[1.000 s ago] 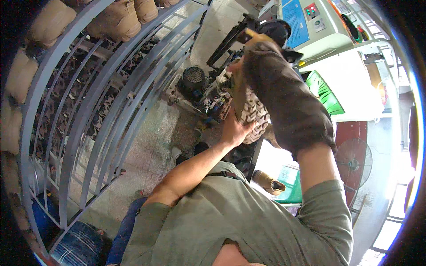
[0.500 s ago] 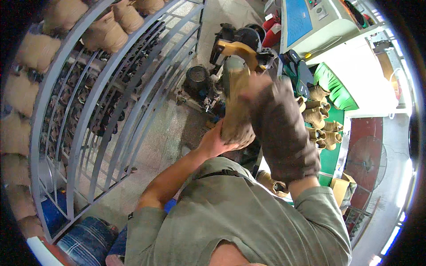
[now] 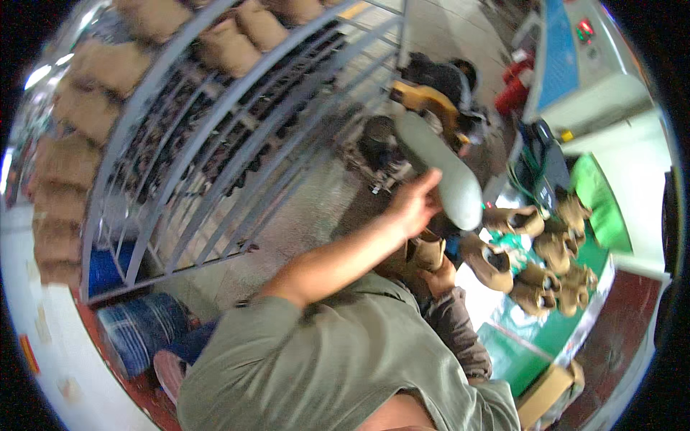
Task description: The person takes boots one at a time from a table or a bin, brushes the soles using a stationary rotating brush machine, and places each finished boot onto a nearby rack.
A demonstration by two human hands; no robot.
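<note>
The left hand (image 3: 413, 208), at mid-frame, has its thumb up against a smooth grey foot form (image 3: 449, 179); the other fingers are partly hidden, but they look closed on it. Just below, the right hand (image 3: 440, 279) grips a tan shoe (image 3: 425, 253) near the person's waist, fingers curled round its side.

I'd judge the work midway: form and shoe look apart, one to each hand, with neither set down. Over at the right of the frame, more tan shoes (image 3: 550, 251) stand bunched on a green table (image 3: 512, 353), and along the metal rack (image 3: 140, 108) at upper left sits a row of tan pieces. I can't tell which of those are finished.
</note>
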